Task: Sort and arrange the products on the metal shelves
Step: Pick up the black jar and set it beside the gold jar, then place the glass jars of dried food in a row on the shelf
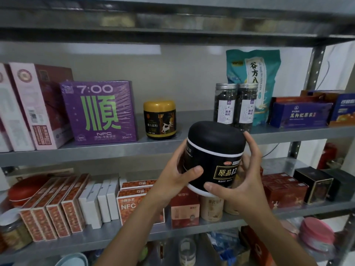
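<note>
The metal shelves fill the view, and the upper shelf is where the next move looks aimed. From the left it carries pink boxes, at least two and cut off by the frame edge. Then come one purple box, one gold-lid jar, two clear jars side by side, one teal bag standing behind them, and blue boxes, at least two. On the lower shelf four orange boxes lean in a row. White, red and black cartons lie beyond them, too crowded to count.

The one black jar is off the shelves, held in the air in front of the upper shelf's front edge. It stands nearly upright, lid up, its long axis close to vertical, the label facing the camera.

The left hand wraps its left side, thumb across the front. The right hand cups the right side and base, fingers reaching up to the lid. Both hold it, and neither is clearly nearer.

The bare stretch of shelf between the gold-lid jar and the clear jars lies just behind the black jar. Setting it there would likely need a short lift over the edge and a push forward.
</note>
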A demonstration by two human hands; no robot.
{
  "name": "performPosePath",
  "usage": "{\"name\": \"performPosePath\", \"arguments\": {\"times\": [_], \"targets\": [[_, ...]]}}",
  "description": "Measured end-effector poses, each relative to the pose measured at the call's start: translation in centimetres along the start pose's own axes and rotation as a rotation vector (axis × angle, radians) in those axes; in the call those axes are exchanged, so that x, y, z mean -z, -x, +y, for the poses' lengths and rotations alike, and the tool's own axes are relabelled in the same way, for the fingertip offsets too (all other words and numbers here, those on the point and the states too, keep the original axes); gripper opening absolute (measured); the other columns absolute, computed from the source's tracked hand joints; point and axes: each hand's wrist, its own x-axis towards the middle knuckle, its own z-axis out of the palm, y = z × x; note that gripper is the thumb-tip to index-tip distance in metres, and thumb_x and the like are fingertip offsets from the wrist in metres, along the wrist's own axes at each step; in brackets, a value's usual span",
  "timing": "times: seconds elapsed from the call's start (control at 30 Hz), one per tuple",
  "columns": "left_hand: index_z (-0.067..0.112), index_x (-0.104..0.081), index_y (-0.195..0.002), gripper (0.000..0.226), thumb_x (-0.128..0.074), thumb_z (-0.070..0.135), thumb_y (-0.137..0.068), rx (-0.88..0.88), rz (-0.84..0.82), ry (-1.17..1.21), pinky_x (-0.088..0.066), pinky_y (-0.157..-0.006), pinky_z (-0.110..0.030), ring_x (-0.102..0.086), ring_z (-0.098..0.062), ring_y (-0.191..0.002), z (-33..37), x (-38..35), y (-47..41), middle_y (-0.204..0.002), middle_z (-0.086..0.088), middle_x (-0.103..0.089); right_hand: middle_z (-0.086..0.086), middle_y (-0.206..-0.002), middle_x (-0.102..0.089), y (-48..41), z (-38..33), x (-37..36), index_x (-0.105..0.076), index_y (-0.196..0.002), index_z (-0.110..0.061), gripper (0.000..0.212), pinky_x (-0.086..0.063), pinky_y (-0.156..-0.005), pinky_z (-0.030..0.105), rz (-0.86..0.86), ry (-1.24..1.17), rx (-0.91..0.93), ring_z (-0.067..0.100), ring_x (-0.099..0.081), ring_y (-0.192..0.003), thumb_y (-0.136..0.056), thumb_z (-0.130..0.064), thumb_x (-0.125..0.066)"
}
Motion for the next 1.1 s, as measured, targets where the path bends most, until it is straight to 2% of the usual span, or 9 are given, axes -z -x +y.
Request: {"name": "performPosePath", "arguments": {"times": [0.1,0.2,0.3,0.4,0.57,0.77,0.83,1.0,1.1], "targets": [[0.04,-0.032,-0.147,0.089,-0.064,0.072,-0.071,-0.012,0.099,-0.279,-0.035,-0.115,-0.04,-0.031,-0.004,-0.142,0.8,0.9,-0.8,-0.154,0.015,-0.034,-0.015,-0.146,-0.04,-0.8,0.4,-0.6,-0.018,-0.144,-0.055,0.121,-0.049,-0.098,0.023,0.081,0.014,0.048,0.006,-0.046,-0.132,-0.05,-0.033,-0.09],[0.044,-0.023,-0.147,0.088,-0.04,0.087,-0.073,-0.064,0.262,-0.611,-0.016,-0.117,-0.037,-0.009,-0.001,-0.146,2.1,2.6,-1.9,-0.159,0.022,-0.011,-0.016,-0.15,-0.033,-2.4,0.6,-1.2,-0.017,-0.145,-0.055,0.121,-0.046,-0.103,0.031,0.137,0.019,0.076,0.004,-0.041,-0.135,-0.052,-0.029,-0.09],[0.027,-0.023,-0.153,0.077,-0.045,0.063,-0.088,-0.167,0.364,-1.029,-0.01,-0.114,-0.039,0.001,-0.015,-0.149,3.1,5.2,-4.1,-0.162,0.007,-0.003,-0.018,-0.151,-0.029,-4.7,0.6,-1.7,-0.015,-0.146,-0.051,0.12,-0.043,-0.108,0.031,0.169,0.048,0.123,0.0,-0.036,-0.137,-0.056,-0.022,-0.089],[0.019,-0.022,-0.154,0.077,-0.064,0.028,-0.091,-0.125,0.368,-1.389,-0.007,-0.118,-0.04,-0.004,-0.025,-0.15,3.8,7.8,-6.0,-0.163,-0.006,-0.01,-0.01,-0.153,-0.027,-6.8,0.8,-2.6,-0.015,-0.146,-0.048,0.12,-0.038,-0.113,0.045,0.207,0.075,0.131,0.007,-0.032,-0.14,-0.058,-0.017,-0.09],[0.014,-0.037,-0.146,0.076,-0.076,0.017,-0.081,-0.103,0.311,-1.413,-0.026,-0.118,-0.045,-0.035,-0.027,-0.138,4.2,9.7,-6.6,-0.148,-0.008,-0.041,-0.005,-0.153,-0.023,-9.3,2.1,-3.9,-0.014,-0.145,-0.048,0.122,-0.032,-0.116,0.045,0.232,0.19,0.106,0.013,-0.027,-0.142,-0.058,-0.012,-0.091],[0.013,-0.044,-0.142,0.073,-0.079,0.015,-0.077,-0.135,0.342,-1.433,-0.031,-0.113,-0.042,-0.041,-0.027,-0.132,4.2,9.9,-7.0,-0.142,-0.007,-0.048,-0.01,-0.149,-0.021,-10.6,3.8,-5.2,-0.011,-0.148,-0.047,0.123,-0.022,-0.098,-0.003,0.232,0.268,0.098,-0.003,-0.022,-0.133,-0.061,-0.009,-0.089],[0.013,-0.046,-0.139,0.073,-0.08,0.015,-0.075,-0.156,0.347,-1.451,-0.035,-0.11,-0.043,-0.043,-0.028,-0.13,4.0,9.9,-7.1,-0.139,-0.008,-0.051,-0.003,-0.153,-0.019,-11.2,4.1,-5.8,-0.008,-0.147,-0.048,0.122,-0.019,-0.093,-0.009,0.248,0.295,0.102,-0.006,-0.02,-0.13,-0.063,-0.008,-0.087],[0.01,-0.049,-0.137,0.076,-0.084,0.015,-0.069,-0.175,0.36,-1.505,-0.039,-0.106,-0.043,-0.048,-0.03,-0.124,3.8,9.9,-7.1,-0.132,-0.01,-0.055,0.004,-0.157,-0.007,-12.9,4.9,-6.7,-0.003,-0.155,-0.032,0.12,-0.016,-0.114,0.029,0.222,0.398,0.045,0.013,-0.006,-0.146,-0.068,-0.012,-0.084],[0.009,-0.05,-0.135,0.077,-0.085,0.013,-0.067,-0.172,0.359,-1.517,-0.039,-0.11,-0.045,-0.049,-0.031,-0.124,3.6,9.8,-7.2,-0.132,-0.011,-0.055,0.005,-0.156,-0.003,-13.8,5.5,-6.8,-0.001,-0.155,-0.027,0.121,-0.014,-0.113,0.03,0.227,0.462,0.023,0.007,-0.003,-0.141,-0.069,-0.014,-0.084]]}}
